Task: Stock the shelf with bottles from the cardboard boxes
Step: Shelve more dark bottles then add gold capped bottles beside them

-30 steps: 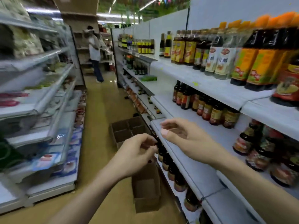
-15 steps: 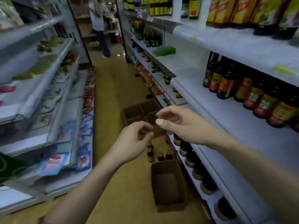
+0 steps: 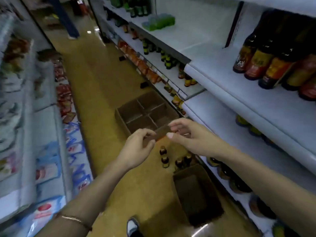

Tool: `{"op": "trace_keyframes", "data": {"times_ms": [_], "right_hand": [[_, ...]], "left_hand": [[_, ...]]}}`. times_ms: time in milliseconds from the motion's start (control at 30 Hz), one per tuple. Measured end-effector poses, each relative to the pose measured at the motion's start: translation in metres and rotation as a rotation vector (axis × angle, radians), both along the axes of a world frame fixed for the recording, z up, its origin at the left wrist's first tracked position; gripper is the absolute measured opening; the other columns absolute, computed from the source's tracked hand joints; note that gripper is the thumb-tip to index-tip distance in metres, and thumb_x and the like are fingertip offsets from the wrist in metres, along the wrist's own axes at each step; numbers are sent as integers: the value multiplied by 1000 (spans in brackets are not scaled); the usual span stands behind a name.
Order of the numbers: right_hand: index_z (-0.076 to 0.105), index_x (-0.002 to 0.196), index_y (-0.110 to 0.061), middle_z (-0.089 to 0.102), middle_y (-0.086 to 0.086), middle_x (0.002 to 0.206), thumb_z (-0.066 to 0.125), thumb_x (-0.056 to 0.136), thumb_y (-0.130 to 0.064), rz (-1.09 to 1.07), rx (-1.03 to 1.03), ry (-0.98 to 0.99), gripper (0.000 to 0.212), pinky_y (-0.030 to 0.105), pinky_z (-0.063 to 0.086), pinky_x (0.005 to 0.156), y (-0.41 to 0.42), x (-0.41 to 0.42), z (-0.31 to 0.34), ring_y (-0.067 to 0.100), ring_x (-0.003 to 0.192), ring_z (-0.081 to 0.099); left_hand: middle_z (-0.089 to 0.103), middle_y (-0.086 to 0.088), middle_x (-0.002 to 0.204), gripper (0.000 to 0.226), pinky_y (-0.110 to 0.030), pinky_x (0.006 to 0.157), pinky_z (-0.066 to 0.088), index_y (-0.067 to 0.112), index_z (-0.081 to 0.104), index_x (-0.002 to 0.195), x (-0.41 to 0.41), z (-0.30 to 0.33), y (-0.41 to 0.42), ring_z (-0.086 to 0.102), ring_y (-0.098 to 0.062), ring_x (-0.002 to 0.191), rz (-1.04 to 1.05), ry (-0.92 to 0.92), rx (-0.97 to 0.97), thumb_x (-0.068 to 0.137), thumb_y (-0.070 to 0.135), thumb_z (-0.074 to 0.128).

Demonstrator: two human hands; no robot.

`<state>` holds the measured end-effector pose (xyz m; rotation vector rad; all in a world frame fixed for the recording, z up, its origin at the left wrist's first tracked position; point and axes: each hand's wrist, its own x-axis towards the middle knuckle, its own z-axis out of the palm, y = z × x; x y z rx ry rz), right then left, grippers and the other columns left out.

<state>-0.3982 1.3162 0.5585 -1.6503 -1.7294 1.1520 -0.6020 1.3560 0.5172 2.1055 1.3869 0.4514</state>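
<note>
Brown cardboard, a small flat strip point(image 3: 160, 134), is pinched between a person's two hands above a shop aisle. The left hand point(image 3: 136, 149) grips one end of the strip with curled fingers and thumb; the right hand point(image 3: 188, 134) pinches the other end between thumb and fingertips, its other fingers loosely bent. A thin bracelet point(image 3: 73, 219) circles the left forearm.

Just beyond the hands, on the yellowish floor point(image 3: 95, 93), sits an open cardboard box with dividers point(image 3: 147, 112), four compartments showing, nothing visible inside. Directly below the hands stand four small dark bottles point(image 3: 165, 157) on the floor, in a loose cluster. Nearer the person than the bottles, beneath the right forearm, lies a second open cardboard box point(image 3: 196, 194), dark inside.

To the right of the right hand run white shelves point(image 3: 239, 93). The shelf above the right arm carries a row of tall dark bottles with yellow and red labels point(image 3: 266, 62); the lowest shelf, under the right arm, holds dark bottles seen from the top point(image 3: 227, 171). To the left of the left hand, blurred shelves point(image 3: 25, 117) hold packaged goods. A shoe point(image 3: 132, 226) shows at the bottom edge. Far beyond the hands, another person's legs point(image 3: 68, 19) are visible.
</note>
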Motion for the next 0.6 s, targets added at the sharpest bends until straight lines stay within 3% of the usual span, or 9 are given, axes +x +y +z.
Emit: {"op": "trace_keyframes", "data": {"times_ms": [100,233,367,433,533,600], "right_hand": [[52,130,-30,56,-11,123,61,91,-47,-147,-53,23,43,31,49,99,24,-24,-23,7,115,55],[48,136,-26,53,-9,131,61,90,-46,-309,-77,12,51,26,46,96,42,-37,-51,8,119,52],[46,139,-23,52,-4,138,64,89,-45,-467,-106,30,57,30,46,101,55,-30,-95,11,123,51],[45,140,-21,50,-1,140,65,88,-44,-538,-150,55,60,32,45,102,62,-27,-124,14,125,50],[45,139,-20,50,1,139,65,88,-46,-623,-227,117,61,28,44,100,83,-24,-168,14,124,50],[45,139,-21,50,-2,137,64,88,-48,-672,-254,153,61,18,42,95,98,-23,-196,11,123,49]], "left_hand": [[57,1,112,24,-17,87,41,16,60,119,-18,-24,50,52,-7,99,-102,12,-31,95,19,57],[51,2,114,30,-12,85,34,16,56,125,-16,-57,103,49,-8,101,-277,74,-103,95,19,55],[50,-2,123,37,-27,95,43,18,52,131,6,-100,143,52,-13,110,-427,166,-177,94,18,56],[50,-2,122,39,-27,95,44,17,52,132,16,-126,161,54,-15,109,-510,204,-214,93,17,57],[48,3,115,36,-20,90,39,15,55,130,30,-161,186,52,-12,100,-566,212,-250,94,14,56],[46,4,107,34,-19,87,38,10,57,127,38,-185,202,50,-14,98,-600,187,-258,93,7,57]]}}
